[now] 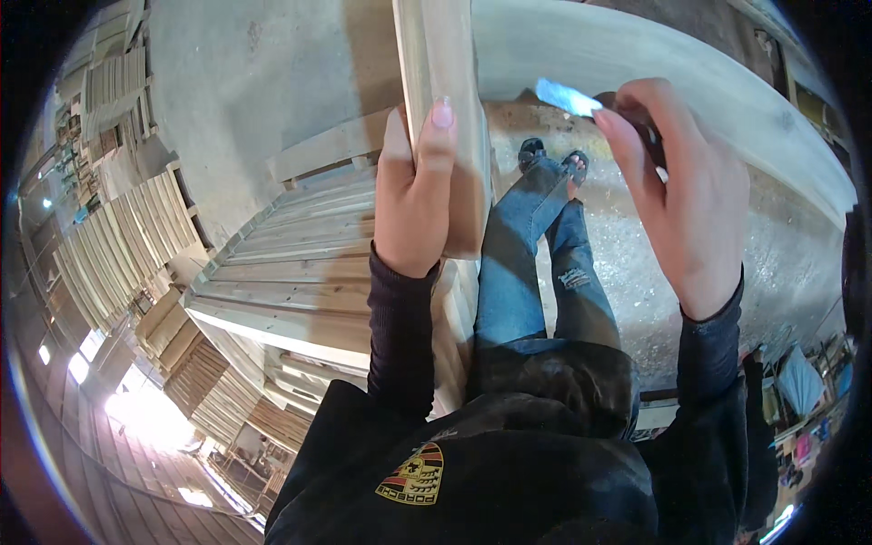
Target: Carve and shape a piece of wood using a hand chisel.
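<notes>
My left hand (pixel 413 195) grips the side of a long pale wooden piece (pixel 434 45) that runs upright through the upper middle of the view, thumb on its face. Off to its right, my right hand (pixel 681 191) is closed on a small tool (pixel 568 98) with a dark body and a glinting blue-white strip pointing up and left; its exact kind is unclear. Beneath the left hand and to the left lies a stack of pale planks (pixel 272 272). Behind the right hand, a broad pale board (pixel 772 136) stretches across the upper right, bent by the lens.
My legs (pixel 509 263) and sandalled feet show below, on a speckled floor (pixel 645 309). A grey surface (pixel 236 91) fills the upper left. Bundles of planks (pixel 127 236) line the far left near bright openings. Mixed items (pixel 799 381) sit at the lower right.
</notes>
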Demonstrator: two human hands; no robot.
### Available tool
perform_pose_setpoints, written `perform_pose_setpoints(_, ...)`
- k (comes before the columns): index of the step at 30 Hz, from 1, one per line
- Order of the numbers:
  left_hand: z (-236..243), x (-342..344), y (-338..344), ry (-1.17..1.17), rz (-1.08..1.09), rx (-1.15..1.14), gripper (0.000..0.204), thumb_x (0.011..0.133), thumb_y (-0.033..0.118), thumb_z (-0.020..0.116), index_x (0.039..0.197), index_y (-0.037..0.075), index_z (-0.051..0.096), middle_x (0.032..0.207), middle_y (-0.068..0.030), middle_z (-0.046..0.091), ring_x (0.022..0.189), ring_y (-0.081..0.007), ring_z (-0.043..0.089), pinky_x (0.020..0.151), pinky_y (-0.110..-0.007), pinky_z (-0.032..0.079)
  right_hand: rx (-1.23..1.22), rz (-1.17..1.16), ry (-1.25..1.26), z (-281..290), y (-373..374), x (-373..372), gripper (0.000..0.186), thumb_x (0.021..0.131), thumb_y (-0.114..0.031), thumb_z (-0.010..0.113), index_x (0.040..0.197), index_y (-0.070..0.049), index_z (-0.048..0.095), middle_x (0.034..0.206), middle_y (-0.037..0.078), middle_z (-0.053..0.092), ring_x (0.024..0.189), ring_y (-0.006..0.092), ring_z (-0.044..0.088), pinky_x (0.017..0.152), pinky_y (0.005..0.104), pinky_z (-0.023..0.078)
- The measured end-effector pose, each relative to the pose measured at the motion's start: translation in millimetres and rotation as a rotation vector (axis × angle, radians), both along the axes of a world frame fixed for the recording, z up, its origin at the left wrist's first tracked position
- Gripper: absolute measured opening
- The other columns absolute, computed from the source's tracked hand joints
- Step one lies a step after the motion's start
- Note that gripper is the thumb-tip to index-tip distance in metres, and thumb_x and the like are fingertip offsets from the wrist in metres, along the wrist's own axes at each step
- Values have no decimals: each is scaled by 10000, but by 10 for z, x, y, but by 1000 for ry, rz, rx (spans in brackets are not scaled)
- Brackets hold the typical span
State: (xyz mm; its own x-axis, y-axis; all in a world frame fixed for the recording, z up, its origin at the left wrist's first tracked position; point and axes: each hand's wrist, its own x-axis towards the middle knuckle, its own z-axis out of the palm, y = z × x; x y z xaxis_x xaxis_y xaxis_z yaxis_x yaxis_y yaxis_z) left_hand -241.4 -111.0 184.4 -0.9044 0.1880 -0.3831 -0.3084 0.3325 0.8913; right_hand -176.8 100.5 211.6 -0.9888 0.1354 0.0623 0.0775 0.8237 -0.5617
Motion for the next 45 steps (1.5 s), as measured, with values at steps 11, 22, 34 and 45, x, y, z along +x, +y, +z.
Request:
perform_pose_setpoints(11, -113, -304, 134, 315, -88, 36, 512, 995, 426, 596, 1149, -61, 559, 1034, -148, 644, 968, -210, 605, 890, -317, 473, 195, -86, 8, 275, -88, -780, 253, 853, -252, 700, 732, -35, 649, 600, 173, 596, 597, 358, 621, 575, 442, 485)
perform_pose_setpoints(22, -121, -304, 118, 227, -112, 62, 584, 999, 491, 562, 1205, -56, 561, 1041, -134, 643, 964, -201, 592, 900, -316, 463, 270, -18, -81, 368, -103, -884, 317, 865, -288, 694, 677, -37, 653, 563, 147, 592, 569, 330, 629, 558, 425, 485)
perform_pose_setpoints(34, -27, -324, 163, 124, -40, 19, 602, 997, 510, 553, 1207, -55, 566, 1051, -142, 637, 970, -208, 594, 905, -317, 464, 268, 47, -93, 311, -111, -865, 307, 875, -288, 688, 702, -41, 631, 573, 137, 582, 601, 320, 623, 568, 429, 472)
perform_pose_setpoints(45, -104, -328, 107, 139, -92, -4, 597, 1008, 510, 529, 1196, -55, 566, 1045, -161, 639, 972, -221, 598, 907, -321, 463, 307, 41, -162, 349, -155, -845, 283, 873, -283, 694, 722, -46, 658, 602, 136, 609, 598, 321, 631, 576, 421, 484)
